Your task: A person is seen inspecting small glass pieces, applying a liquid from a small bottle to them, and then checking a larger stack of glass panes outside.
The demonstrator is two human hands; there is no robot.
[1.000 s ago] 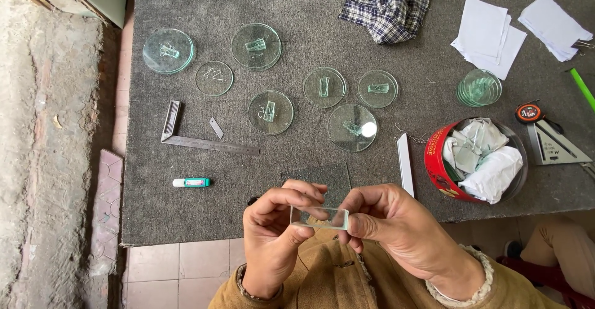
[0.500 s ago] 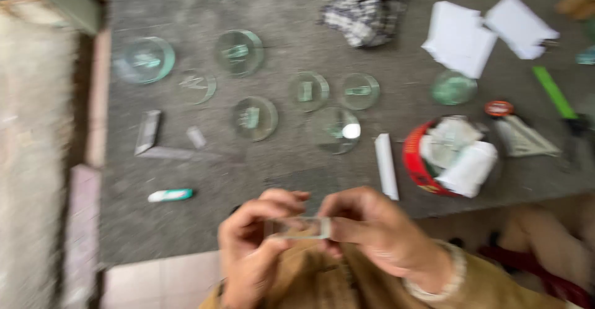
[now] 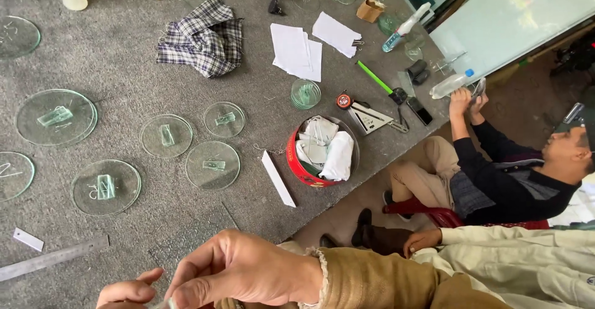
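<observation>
At the far left a flat steel ruler (image 3: 52,258) lies slanted on the grey carpet-covered table (image 3: 124,67), with a small white rectangular chip (image 3: 28,239) just above it. Round clear glass discs (image 3: 56,117) spread across the left half; 5 of them carry a small glass block, and 2 more are cut off by the left edge. Bare grey surface lies between the discs and the table's near edge.

At the bottom edge the person's left hand (image 3: 127,291) shows only as a thumb and part of the palm. The right hand (image 3: 242,269) sits just beside it, its fingers (image 3: 186,290) curled and pressed toward the left thumb, pinching a small clear glass piece (image 3: 162,304) that is barely visible at the frame's bottom edge. Both hands hover off the table's near edge.

A crumpled checked cloth (image 3: 201,36) lies further back, then white paper sheets (image 3: 297,48). A white strip (image 3: 277,179) lies just left of a red round tin (image 3: 322,154) holding white cloth and glass pieces, close to the table's right edge. A small glass bowl (image 3: 305,93), a green marker (image 3: 375,78) and a triangular set square (image 3: 370,118) follow. Beyond the edge, another person in a dark sweater (image 3: 496,179) sits on a red chair, hands raised.
</observation>
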